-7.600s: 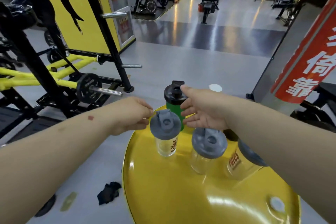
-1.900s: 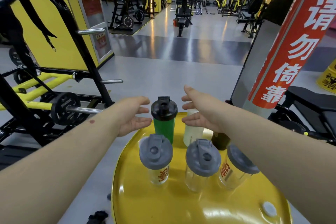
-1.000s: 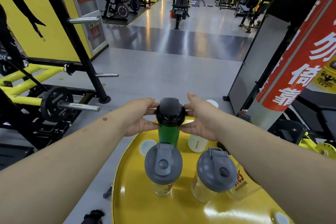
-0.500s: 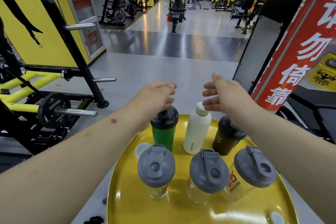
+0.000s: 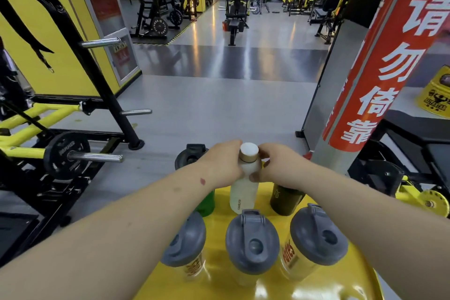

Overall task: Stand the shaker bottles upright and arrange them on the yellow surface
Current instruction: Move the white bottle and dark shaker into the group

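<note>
Six bottles upright on yellow surface (image 5: pixel 246 293) | front row: three grey-lidded clear shakers (image 5: pixel 252 242) | back row: green bottle (image 5: pixel 207 202), white bottle (image 5: pixel 244 192), dark bottle (image 5: pixel 283 201) | left hand (image 5: pixel 222 163) and right hand (image 5: pixel 277 165) both grip white bottle's neck

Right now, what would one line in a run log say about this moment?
phase: arranging | both hands: left hand, right hand on white bottle | bottle: upright, back row | yellow surface: six bottles standing
</note>
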Tool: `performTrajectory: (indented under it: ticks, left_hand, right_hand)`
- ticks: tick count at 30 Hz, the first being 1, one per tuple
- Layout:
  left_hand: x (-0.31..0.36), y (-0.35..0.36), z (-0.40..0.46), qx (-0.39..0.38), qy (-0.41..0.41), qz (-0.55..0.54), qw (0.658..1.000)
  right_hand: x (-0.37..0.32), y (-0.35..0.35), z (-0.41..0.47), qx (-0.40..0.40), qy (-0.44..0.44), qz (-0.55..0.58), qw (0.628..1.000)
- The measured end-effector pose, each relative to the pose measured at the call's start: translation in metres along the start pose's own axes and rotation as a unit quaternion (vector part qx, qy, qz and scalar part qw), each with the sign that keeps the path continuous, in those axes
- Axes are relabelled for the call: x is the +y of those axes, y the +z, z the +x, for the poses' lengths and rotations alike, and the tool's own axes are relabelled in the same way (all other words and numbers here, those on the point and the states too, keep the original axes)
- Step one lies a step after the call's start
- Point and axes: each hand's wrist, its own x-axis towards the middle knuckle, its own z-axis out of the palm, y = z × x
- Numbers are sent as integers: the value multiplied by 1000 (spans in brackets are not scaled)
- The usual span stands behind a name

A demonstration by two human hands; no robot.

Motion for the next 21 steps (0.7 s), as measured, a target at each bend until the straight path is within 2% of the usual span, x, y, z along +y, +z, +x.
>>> performTrajectory:
  ticks: [3,10,21]
  left_hand:
    - [2,8,3,25,-2,13,1000]
    - [-1,16,2,56,-12,43,997]
    - [-5,20,-1,61,-25,26,998]
  right_hand:
    - [1,7,6,12,-10,-33,999]
    - [10,2,8,10,-44,-27,999]
    - [12,5,8,10,-61,-36,997]
